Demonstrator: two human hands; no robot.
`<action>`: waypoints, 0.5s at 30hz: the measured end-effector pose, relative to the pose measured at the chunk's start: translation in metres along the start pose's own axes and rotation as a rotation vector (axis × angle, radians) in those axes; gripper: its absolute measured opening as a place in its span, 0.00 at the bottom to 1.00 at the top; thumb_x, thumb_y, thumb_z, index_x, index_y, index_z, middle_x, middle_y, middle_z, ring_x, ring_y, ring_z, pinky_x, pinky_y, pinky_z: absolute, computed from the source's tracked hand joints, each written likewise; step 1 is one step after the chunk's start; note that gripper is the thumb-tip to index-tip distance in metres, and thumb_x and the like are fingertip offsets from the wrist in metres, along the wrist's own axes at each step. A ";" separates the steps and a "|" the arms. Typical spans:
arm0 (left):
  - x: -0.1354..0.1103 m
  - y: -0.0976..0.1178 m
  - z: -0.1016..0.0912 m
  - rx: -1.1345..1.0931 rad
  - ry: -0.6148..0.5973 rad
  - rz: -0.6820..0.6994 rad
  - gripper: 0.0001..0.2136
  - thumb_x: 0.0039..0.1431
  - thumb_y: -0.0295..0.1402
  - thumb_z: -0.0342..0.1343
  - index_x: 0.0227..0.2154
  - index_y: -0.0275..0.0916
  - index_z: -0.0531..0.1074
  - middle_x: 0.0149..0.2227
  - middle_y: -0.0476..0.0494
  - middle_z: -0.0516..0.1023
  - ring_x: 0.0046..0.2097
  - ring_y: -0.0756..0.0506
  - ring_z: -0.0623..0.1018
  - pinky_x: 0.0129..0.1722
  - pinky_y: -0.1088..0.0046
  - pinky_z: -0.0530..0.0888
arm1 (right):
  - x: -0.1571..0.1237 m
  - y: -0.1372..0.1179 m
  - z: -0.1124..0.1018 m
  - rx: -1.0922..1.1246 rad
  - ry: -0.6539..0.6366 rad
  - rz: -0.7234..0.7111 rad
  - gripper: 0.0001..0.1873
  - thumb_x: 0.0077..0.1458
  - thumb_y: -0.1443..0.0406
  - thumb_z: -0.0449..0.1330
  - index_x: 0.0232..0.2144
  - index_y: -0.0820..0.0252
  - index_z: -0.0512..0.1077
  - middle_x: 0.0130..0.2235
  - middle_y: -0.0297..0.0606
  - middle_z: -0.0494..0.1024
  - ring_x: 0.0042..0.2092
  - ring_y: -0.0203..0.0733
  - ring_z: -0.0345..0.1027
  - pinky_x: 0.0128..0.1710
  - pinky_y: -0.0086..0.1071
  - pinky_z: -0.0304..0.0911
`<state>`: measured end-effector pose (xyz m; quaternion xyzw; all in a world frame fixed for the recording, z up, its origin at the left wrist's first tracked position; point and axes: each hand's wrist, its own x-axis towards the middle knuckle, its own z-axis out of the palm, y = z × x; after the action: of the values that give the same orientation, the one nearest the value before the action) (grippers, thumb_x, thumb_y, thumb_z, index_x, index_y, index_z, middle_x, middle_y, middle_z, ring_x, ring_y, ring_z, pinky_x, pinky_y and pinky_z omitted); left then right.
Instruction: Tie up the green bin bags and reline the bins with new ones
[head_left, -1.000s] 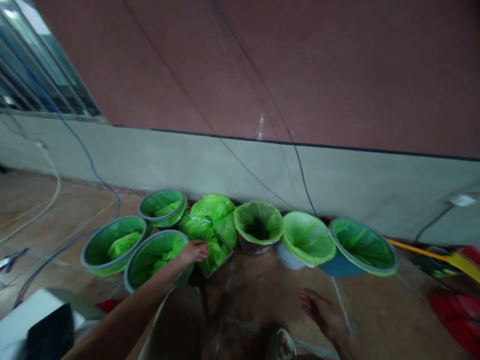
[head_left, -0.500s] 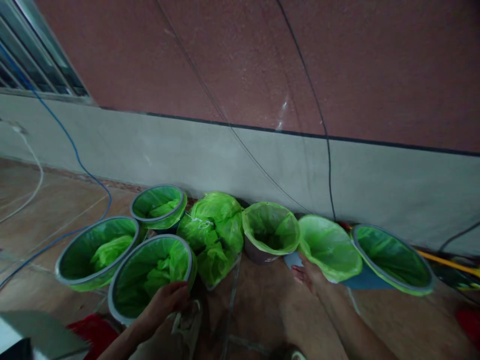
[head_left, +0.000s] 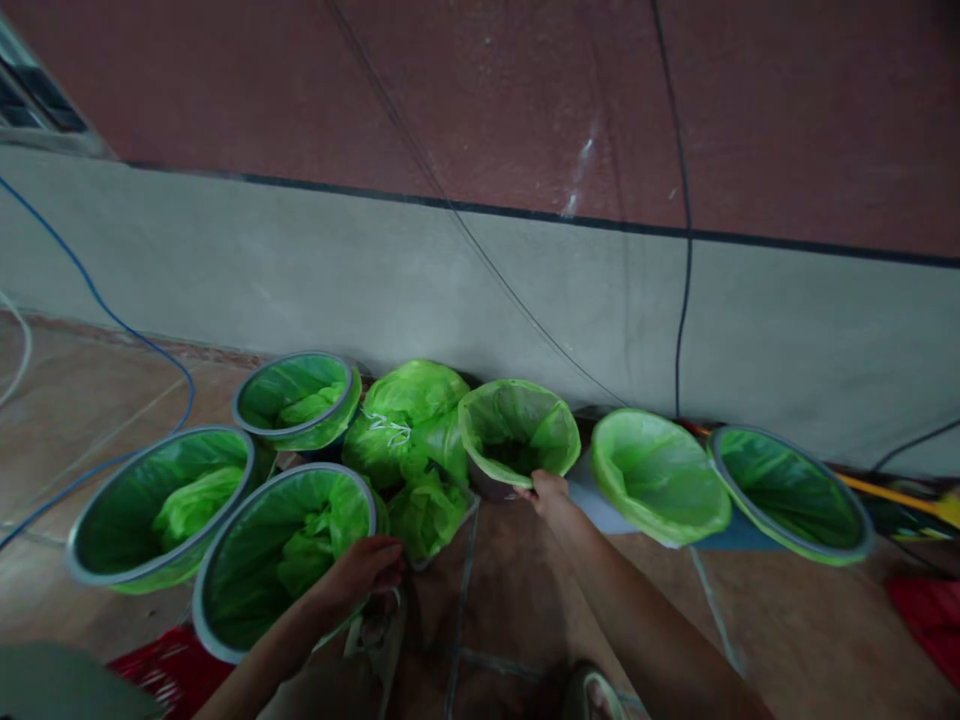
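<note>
My right hand (head_left: 547,492) reaches to the front rim of a dark trash bin (head_left: 491,484) lined with a thin green bag (head_left: 551,420), its fingers closed at the rim. My left hand (head_left: 375,565) hovers by the right side of a grey-rimmed, green-lined bin (head_left: 202,590), fingers loosely bent and apart, apparently holding nothing. Between the hands, a stuffed green bag tied with white string (head_left: 416,395) stands by the wall, with a crumpled green bag (head_left: 427,515) in front of it. Right of my right hand is a pale bin with a green liner (head_left: 660,480).
Two more grey-rimmed lined bins, one at the back (head_left: 296,400) and one at far left (head_left: 161,505), flank the left group. A blue bin (head_left: 791,495) stands at right. Red crates (head_left: 930,610) lie at both sides. A blue cable (head_left: 97,295) crosses the left floor.
My right hand has moved left from the pale bin to the front rim of the dark bin. My left hand has shifted slightly right. The view has tilted down a little.
</note>
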<state>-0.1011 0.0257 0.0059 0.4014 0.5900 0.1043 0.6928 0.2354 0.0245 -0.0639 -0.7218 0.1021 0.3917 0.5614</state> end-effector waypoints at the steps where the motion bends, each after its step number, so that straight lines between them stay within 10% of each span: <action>1: 0.000 0.001 0.001 0.003 -0.003 0.003 0.27 0.34 0.50 0.69 0.36 0.36 0.75 0.32 0.45 0.80 0.31 0.47 0.78 0.35 0.72 0.73 | -0.003 0.000 0.004 -0.006 0.005 0.016 0.12 0.48 0.72 0.62 0.37 0.58 0.68 0.25 0.29 0.70 0.24 0.36 0.68 0.22 0.31 0.74; 4: 0.000 0.001 0.001 0.032 -0.034 0.010 0.29 0.36 0.51 0.68 0.39 0.37 0.75 0.34 0.44 0.81 0.34 0.46 0.78 0.37 0.71 0.73 | -0.014 -0.001 -0.005 -0.037 -0.049 0.052 0.17 0.50 0.61 0.67 0.40 0.58 0.68 0.27 0.31 0.72 0.25 0.37 0.71 0.24 0.34 0.74; 8: -0.003 -0.003 -0.003 0.038 -0.047 0.014 0.31 0.34 0.53 0.68 0.40 0.36 0.75 0.34 0.42 0.81 0.35 0.45 0.79 0.38 0.70 0.74 | -0.012 -0.005 -0.069 -0.075 -0.072 0.111 0.33 0.46 0.41 0.64 0.45 0.55 0.67 0.30 0.35 0.73 0.28 0.42 0.74 0.27 0.39 0.73; 15: -0.011 0.004 0.002 0.058 0.022 -0.015 0.31 0.32 0.52 0.70 0.39 0.36 0.76 0.34 0.42 0.80 0.32 0.47 0.77 0.33 0.74 0.72 | 0.041 -0.031 -0.177 0.220 0.313 0.095 0.13 0.58 0.54 0.56 0.39 0.54 0.66 0.23 0.29 0.69 0.20 0.36 0.65 0.23 0.30 0.66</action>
<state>-0.1011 0.0206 0.0161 0.4156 0.6034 0.0864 0.6751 0.3613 -0.1102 -0.0583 -0.7025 0.2643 0.2871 0.5952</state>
